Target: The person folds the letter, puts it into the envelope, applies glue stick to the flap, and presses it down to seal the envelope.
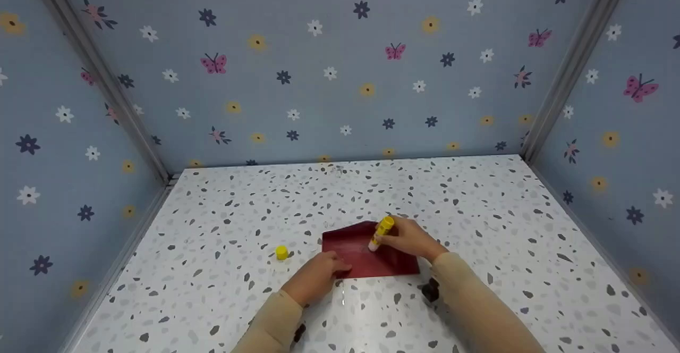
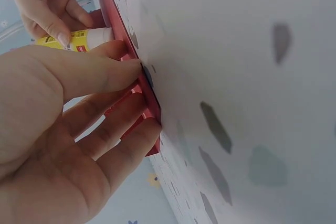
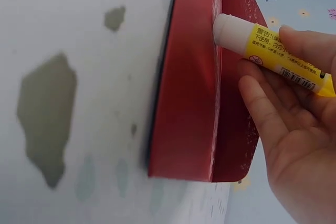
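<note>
A red paper envelope (image 1: 353, 265) lies flat, its flap (image 3: 234, 145) folded out on the far side. My left hand (image 1: 317, 276) presses its fingertips on the envelope's left part, the thumb at the near edge. My right hand (image 3: 294, 145) grips a yellow glue stick (image 1: 383, 229) between thumb and fingers. Tilted, its white end (image 3: 231, 32) touches the red paper at the flap's fold. White streaks run along that fold and the flap's edge in the right wrist view. A yellow cap (image 1: 281, 252) stands on the table to the left of the envelope.
The speckled white tabletop (image 1: 239, 204) is bounded by a patterned blue back wall (image 1: 340, 103) and side walls. Grey metal bars (image 1: 101, 71) run along the wall corners. Dark objects show beneath both sleeves.
</note>
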The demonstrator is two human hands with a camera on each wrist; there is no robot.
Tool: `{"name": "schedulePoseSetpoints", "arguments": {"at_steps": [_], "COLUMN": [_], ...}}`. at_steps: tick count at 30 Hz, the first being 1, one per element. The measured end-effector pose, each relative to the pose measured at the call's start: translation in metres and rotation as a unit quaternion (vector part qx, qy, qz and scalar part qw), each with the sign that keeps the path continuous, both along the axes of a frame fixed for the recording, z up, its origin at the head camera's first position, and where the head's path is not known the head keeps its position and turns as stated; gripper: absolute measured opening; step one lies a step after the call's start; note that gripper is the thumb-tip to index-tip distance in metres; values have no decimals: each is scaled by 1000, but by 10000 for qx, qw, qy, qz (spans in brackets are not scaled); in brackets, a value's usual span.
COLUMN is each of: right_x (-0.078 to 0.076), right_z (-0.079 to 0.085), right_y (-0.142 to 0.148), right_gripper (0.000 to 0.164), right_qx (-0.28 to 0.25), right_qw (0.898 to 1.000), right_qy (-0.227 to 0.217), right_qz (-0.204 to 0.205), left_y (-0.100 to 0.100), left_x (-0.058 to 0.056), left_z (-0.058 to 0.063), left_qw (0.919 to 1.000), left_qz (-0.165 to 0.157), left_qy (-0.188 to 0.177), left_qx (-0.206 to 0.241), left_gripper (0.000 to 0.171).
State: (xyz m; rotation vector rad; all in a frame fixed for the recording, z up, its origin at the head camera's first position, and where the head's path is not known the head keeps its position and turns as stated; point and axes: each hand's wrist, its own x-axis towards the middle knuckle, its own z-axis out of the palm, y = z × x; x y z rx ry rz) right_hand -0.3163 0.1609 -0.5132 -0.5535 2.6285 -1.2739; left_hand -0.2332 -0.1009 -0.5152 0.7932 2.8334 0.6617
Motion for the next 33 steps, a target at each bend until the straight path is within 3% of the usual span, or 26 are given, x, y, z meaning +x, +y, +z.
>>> {"name": "schedulePoseSetpoints", "arguments": {"at_steps": [11,17,26,33], "right_x": [0,-2,-3,-4], "right_z": [2,3,5,6], "right_y": [14,21,32,44], "right_gripper": [34,29,28,26], "right_qx": [63,66,58,11], "right_qw": [9997,9997,9994,9997], "right_qy": [-166,-215,-288,-186], "right_qz": [-150,-135,-203,-132], "left_y": [1,1,0,0], "left_x": [0,0,0,1], "left_z": [0,0,0,1], "left_qw": [9996,9993,9995,10000], "left_qz": [139,200,215,26], "left_qy": [-264,-293,-223,44], "left_qx": [30,69,118,-23], "left_gripper": [33,34,34,32]}}
